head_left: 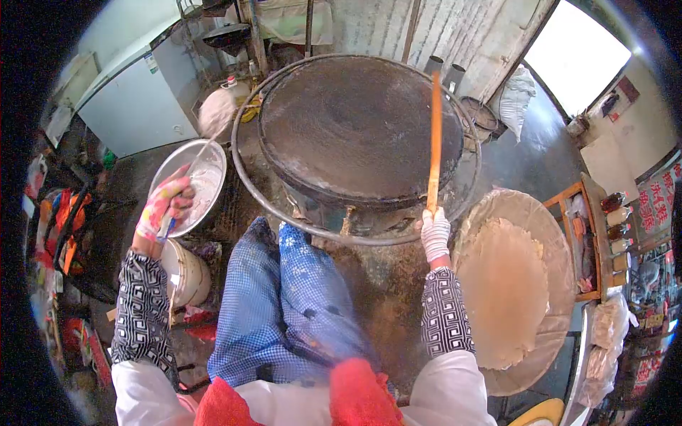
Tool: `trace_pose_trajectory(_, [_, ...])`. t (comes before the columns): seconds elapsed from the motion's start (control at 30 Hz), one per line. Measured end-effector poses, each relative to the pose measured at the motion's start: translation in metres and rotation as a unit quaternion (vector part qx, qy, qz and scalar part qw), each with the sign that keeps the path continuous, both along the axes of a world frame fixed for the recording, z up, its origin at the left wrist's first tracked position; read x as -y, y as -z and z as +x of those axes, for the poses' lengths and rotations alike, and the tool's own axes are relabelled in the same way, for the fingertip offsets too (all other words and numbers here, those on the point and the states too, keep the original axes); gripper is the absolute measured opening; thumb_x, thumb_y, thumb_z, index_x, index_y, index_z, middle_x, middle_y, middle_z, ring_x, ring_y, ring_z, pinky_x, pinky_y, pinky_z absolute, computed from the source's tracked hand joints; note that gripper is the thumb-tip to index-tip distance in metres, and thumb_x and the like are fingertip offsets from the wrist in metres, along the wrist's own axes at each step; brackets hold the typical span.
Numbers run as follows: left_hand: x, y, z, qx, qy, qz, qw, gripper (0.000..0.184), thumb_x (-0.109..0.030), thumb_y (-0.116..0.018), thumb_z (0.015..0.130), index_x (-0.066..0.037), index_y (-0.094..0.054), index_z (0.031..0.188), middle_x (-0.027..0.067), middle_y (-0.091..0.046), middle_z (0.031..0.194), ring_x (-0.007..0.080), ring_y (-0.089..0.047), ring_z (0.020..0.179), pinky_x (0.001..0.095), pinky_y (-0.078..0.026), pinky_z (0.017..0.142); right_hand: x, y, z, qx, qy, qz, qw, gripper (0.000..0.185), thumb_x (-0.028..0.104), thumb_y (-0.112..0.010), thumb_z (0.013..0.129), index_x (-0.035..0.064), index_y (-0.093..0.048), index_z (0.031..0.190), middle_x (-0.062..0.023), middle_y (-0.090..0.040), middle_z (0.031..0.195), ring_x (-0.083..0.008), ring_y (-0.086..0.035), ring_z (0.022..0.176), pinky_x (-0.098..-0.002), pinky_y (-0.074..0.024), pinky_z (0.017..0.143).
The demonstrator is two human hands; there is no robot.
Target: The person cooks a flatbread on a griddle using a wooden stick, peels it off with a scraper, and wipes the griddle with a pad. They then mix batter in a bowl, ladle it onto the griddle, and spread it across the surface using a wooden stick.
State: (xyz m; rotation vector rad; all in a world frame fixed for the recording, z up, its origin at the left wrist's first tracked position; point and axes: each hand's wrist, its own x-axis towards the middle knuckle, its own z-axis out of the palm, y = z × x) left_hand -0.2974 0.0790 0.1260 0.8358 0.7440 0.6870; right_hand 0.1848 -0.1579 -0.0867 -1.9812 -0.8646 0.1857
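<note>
My left hand, in a pink and yellow patterned glove, is closed round the handle of a ladle heaped with pale batter. Beneath it a metal basin has batter smeared inside. In a white striped glove, my right hand grips a long wooden spatula, which points up over the right side of a large round griddle. The griddle's dark surface bears no batter. A metal ring runs around it.
Thin flatbreads lie on a round mat at the right. A white bucket stands below the basin. Bottles line a wooden cabinet at far right. A white freezer is at the back left.
</note>
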Motion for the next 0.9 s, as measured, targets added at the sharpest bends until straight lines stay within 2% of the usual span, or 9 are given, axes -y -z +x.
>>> trace_pose_trajectory(0.27, [0.073,-0.009,0.154,-0.116,0.184,0.197,0.956,0.062,-0.011,-0.056,0.084,-0.016,-0.030,0.140,-0.0006,-0.050,0.075,0.0049,-0.041,0.048,0.0188,-0.034,0.039,0.001,-0.014,-0.016,-0.355,0.041,0.219,0.908,0.017,0.021,-0.046,0.093,0.0064,-0.041,0.099,-0.0086,-0.055,0.058,-0.0178,-0.054,0.042,-0.0306,-0.0466,0.037])
trace_pose_trajectory(0.33, [0.070,0.031,0.185,-0.180,0.159,0.435,0.868,0.065,-0.014,-0.058,0.083,-0.016,-0.028,0.141,0.0016,-0.053,0.069,0.0140,-0.051,0.052,0.0283,-0.042,0.045,-0.001,-0.011,-0.019,-0.359,0.048,0.240,0.901,0.016,0.020,-0.045,0.093,0.0058,-0.041,0.099,-0.0091,-0.053,0.058,-0.0182,-0.053,0.042,-0.0317,-0.0479,0.038])
trace_pose_trajectory(0.4, [0.068,0.058,0.210,-0.279,0.077,0.693,0.660,0.067,-0.009,-0.058,0.079,-0.022,-0.032,0.139,0.0090,-0.058,0.074,0.0259,-0.059,0.060,0.0378,-0.047,0.053,-0.001,-0.014,-0.025,-0.363,0.041,0.240,0.900,0.017,0.019,-0.045,0.093,0.0054,-0.040,0.101,-0.0092,-0.053,0.058,-0.0181,-0.053,0.043,-0.0319,-0.0484,0.039])
trace_pose_trajectory(0.43, [0.073,0.061,0.213,-0.322,0.074,0.718,0.612,0.066,-0.007,-0.055,0.077,-0.027,-0.035,0.136,0.0149,-0.059,0.083,0.0336,-0.061,0.071,0.0433,-0.049,0.060,0.000,-0.017,-0.029,-0.363,0.040,0.236,0.900,0.016,0.019,-0.045,0.093,0.0054,-0.040,0.101,-0.0090,-0.053,0.058,-0.0181,-0.053,0.043,-0.0320,-0.0485,0.039])
trace_pose_trajectory(0.47, [0.076,0.063,0.217,-0.322,0.072,0.717,0.614,0.066,-0.007,-0.055,0.077,-0.027,-0.035,0.136,0.0149,-0.059,0.083,0.0336,-0.061,0.071,0.0433,-0.049,0.060,0.001,-0.019,-0.031,-0.363,0.040,0.233,0.901,0.016,0.018,-0.045,0.093,0.0055,-0.040,0.101,-0.0089,-0.053,0.058,-0.0181,-0.053,0.043,-0.0320,-0.0485,0.039])
trace_pose_trajectory(0.57, [0.075,0.066,0.221,-0.470,0.151,0.721,0.486,0.056,-0.009,-0.047,0.081,-0.026,-0.038,0.134,0.0163,-0.058,0.086,0.0333,-0.061,0.076,0.0421,-0.049,0.062,-0.001,-0.026,-0.038,-0.363,0.042,0.232,0.902,0.016,0.019,-0.045,0.093,0.0053,-0.041,0.100,-0.0083,-0.053,0.057,-0.0173,-0.052,0.042,-0.0311,-0.0488,0.040])
trace_pose_trajectory(0.67, [0.065,0.081,0.214,-0.467,0.205,0.723,0.466,0.056,-0.010,-0.049,0.081,-0.026,-0.038,0.134,0.0179,-0.058,0.087,0.0333,-0.061,0.076,0.0424,-0.049,0.062,0.002,-0.024,-0.051,-0.367,0.042,0.214,0.904,0.017,0.019,-0.045,0.092,0.0039,-0.042,0.099,-0.0083,-0.053,0.057,-0.0174,-0.053,0.043,-0.0314,-0.0492,0.041])
trace_pose_trajectory(0.8, [0.071,0.092,0.200,-0.299,0.191,0.722,0.594,0.057,-0.011,-0.053,0.081,-0.020,-0.037,0.136,0.0143,-0.056,0.081,0.0334,-0.058,0.067,0.0419,-0.048,0.057,-0.004,-0.027,-0.060,-0.364,0.030,0.228,0.903,0.019,0.018,-0.045,0.092,0.0015,-0.042,0.099,-0.0088,-0.053,0.058,-0.0180,-0.054,0.044,-0.0333,-0.0504,0.043])
trace_pose_trajectory(0.9, [0.092,0.087,0.189,-0.395,0.186,0.693,0.574,0.057,-0.011,-0.055,0.081,-0.018,-0.039,0.134,0.0141,-0.056,0.079,0.0326,-0.057,0.066,0.0418,-0.047,0.056,-0.005,-0.026,-0.067,-0.371,0.029,0.232,0.899,0.018,0.018,-0.045,0.092,0.0020,-0.042,0.100,-0.0089,-0.053,0.059,-0.0180,-0.054,0.045,-0.0333,-0.0508,0.043])
